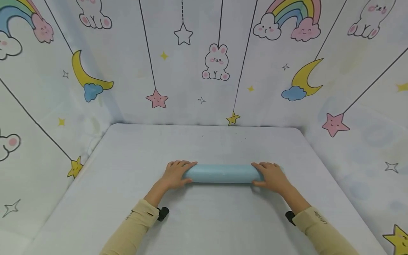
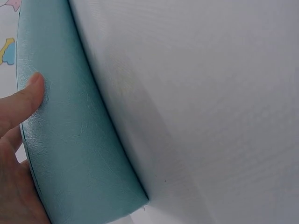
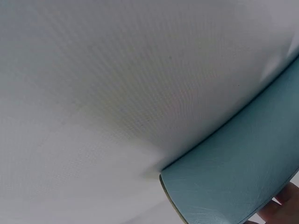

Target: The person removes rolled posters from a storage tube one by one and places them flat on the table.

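- Rising beyond the pale-blue roll, the white wall carries cartoon rabbits, moons and stars.
- Beneath the roll spreads the white table.
- The roll itself lies crosswise on the table.
- Beige sleeves show on the roll's near side.
- At the roll's left end, the left hand grasps it, thumb on the near side.
- At its right end, the right hand grips it likewise.
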### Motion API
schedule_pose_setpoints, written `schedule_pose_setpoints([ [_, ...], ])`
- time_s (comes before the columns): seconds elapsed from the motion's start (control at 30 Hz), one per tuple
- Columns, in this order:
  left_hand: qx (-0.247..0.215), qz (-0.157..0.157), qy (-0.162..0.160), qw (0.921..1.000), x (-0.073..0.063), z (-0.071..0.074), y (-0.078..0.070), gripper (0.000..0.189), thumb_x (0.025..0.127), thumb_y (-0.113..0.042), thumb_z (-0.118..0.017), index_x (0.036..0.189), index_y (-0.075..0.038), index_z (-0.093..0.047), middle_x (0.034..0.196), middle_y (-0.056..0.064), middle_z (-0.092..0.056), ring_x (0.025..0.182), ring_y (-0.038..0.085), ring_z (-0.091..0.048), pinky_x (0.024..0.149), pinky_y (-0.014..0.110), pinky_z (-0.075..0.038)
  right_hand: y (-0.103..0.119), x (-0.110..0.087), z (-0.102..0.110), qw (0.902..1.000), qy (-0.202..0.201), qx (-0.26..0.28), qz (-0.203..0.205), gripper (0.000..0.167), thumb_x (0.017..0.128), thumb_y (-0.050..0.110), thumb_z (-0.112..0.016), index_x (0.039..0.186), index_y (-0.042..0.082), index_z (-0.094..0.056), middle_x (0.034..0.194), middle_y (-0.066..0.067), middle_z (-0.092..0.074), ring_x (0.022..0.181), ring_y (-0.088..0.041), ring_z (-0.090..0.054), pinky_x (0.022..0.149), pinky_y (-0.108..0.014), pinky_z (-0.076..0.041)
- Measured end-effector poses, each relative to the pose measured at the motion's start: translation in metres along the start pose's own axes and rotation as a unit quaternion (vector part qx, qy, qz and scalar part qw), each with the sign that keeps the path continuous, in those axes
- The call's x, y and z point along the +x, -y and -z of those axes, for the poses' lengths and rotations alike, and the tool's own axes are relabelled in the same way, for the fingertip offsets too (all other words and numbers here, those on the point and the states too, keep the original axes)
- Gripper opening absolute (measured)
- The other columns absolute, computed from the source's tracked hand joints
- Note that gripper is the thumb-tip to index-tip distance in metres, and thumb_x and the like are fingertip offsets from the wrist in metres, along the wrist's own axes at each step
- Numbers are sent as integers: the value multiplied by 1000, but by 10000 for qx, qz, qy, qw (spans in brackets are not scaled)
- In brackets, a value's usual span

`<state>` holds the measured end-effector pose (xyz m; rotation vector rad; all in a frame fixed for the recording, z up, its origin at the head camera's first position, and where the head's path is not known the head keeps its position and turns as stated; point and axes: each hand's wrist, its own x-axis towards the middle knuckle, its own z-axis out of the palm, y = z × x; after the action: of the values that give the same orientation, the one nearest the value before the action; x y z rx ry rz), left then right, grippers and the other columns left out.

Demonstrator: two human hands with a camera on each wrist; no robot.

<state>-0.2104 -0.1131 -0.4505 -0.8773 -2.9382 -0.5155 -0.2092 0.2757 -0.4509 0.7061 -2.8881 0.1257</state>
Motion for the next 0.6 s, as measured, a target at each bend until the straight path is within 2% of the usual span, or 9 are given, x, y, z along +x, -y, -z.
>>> schedule_pose_setpoints([
  [0.23, 16, 16, -8, 10000, 0, 0, -1, 62, 83, -35, -66, 138, -19, -42, 130, 9, -47, 119, 34, -41, 94, 55, -28, 15, 9, -3, 9993, -71, -176, 334, 71, 73, 48, -71, 128, 7, -52, 111, -18, -57, 104, -37, -54, 85, -61, -37],
  [0.37, 5, -53, -67, 10000, 1, -2, 0, 62, 83, -35, -66, 138, -19, -42, 129, 9, -48, 118, 34, -42, 94, 55, -29, 29, 19, -3, 9982, 112, -271, 520, 72, 73, 49, -70, 130, 9, -50, 110, -17, -58, 100, -37, -55, 81, -59, -41],
  [0.6, 107, 66, -44, 9999, 0, -4, 0, 62, 83, -37, -66, 138, -21, -42, 130, 7, -47, 119, 33, -41, 95, 54, -28, 50, 34, -4, 9964, 406, -360, 654, 74, 73, 47, -71, 133, 12, -46, 110, -15, -58, 98, -35, -57, 78, -54, -45],
])
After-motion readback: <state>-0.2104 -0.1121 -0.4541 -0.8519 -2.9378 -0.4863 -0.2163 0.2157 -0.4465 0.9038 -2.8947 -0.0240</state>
